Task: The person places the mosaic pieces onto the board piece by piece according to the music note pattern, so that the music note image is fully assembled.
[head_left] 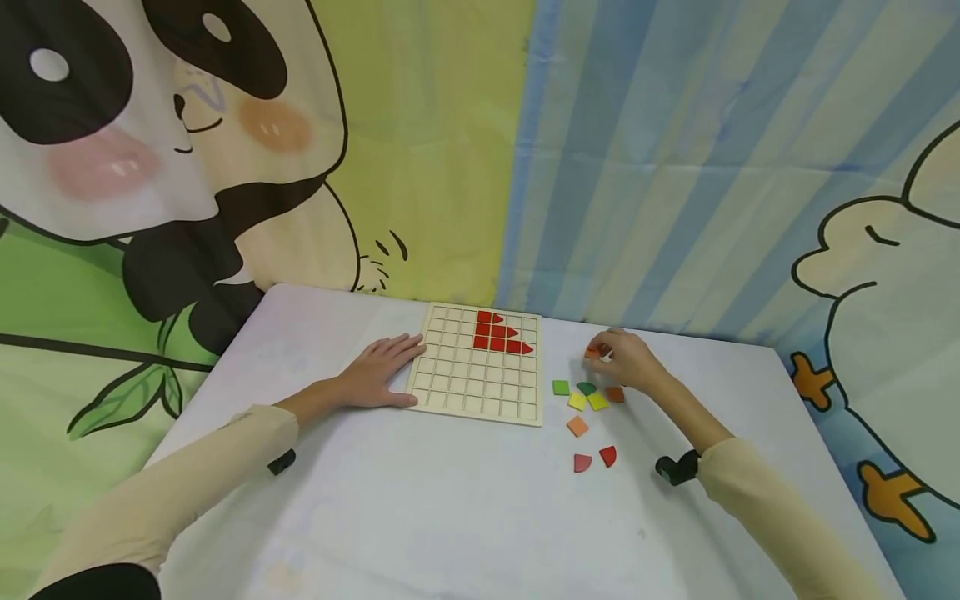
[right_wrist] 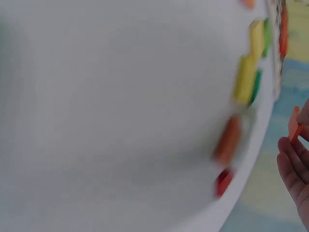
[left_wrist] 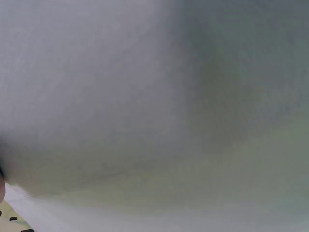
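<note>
My right hand (head_left: 626, 358) pinches a small orange tile (right_wrist: 293, 124) between thumb and fingers, above the table's right part. Spread out flat, my left hand (head_left: 378, 371) touches the left edge of a pale gridded board (head_left: 457, 392). Red squares and pointed red pieces (head_left: 498, 343) fill part of the board's upper rows in a stepped shape. Below the right hand lie a brown-orange tile (head_left: 615, 394), two yellow tiles (head_left: 577, 401), a dark green rounded piece (head_left: 587, 388) and a light green square (head_left: 561, 387). The left wrist view shows mostly white cloth.
Nearer the person lie an orange square (head_left: 577, 426) and two red rounded pieces (head_left: 582, 462), right of the board. A white cloth (head_left: 420, 508) covers the table. Printed curtains (head_left: 435, 150) hang right behind its far edge.
</note>
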The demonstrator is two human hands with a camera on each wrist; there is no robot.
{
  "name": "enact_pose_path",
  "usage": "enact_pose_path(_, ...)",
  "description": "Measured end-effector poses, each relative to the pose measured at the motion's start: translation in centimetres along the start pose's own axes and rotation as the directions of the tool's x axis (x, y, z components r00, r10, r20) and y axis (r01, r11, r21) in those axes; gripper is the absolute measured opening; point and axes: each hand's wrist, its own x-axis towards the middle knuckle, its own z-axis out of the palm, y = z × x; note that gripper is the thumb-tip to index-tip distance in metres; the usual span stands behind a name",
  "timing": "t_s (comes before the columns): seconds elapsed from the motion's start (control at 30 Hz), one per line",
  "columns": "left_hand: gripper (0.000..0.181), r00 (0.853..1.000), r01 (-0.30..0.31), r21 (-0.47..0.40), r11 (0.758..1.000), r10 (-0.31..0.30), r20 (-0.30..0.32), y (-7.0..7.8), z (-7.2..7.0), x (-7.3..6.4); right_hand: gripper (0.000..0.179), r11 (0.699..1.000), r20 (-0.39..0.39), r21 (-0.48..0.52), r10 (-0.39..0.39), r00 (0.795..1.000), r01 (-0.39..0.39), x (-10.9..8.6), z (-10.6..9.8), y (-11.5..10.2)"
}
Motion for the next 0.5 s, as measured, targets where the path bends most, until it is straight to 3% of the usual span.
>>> enact_pose_path(0.13, 0.098, 1.0, 0.006, -0.012, 1.0, -0.006, 0.003, -0.2, -0.1, 0.0, 0.021, 0.989, 0.006, 0.043, -0.139, 0.99, 0.139, 1.8, 0.5, -4.6)
enact_pose_path(0.27, 0.098, 1.0, 0.009, -0.019, 1.0, -0.009, 0.019, -0.3, 0.1, 0.0, 0.019, 0.955, 0.003, 0.037, -0.294, 0.956, 0.293, 3.4, 1.7, -8.7)
enact_pose_path(0.43, 0.098, 1.0, 0.016, -0.014, 1.0, -0.016, 0.021, -0.2, 0.1, -0.1, 0.014, 0.903, -0.014, -0.014, -0.43, 0.903, 0.43, 5.5, 3.5, -11.3)
enact_pose_path(0.5, 0.097, 1.0, 0.009, -0.015, 1.0, -0.009, 0.01, -0.2, 0.1, -0.2, 0.014, 0.894, -0.002, -0.025, -0.447, 0.894, 0.447, 6.2, 4.2, -11.8)
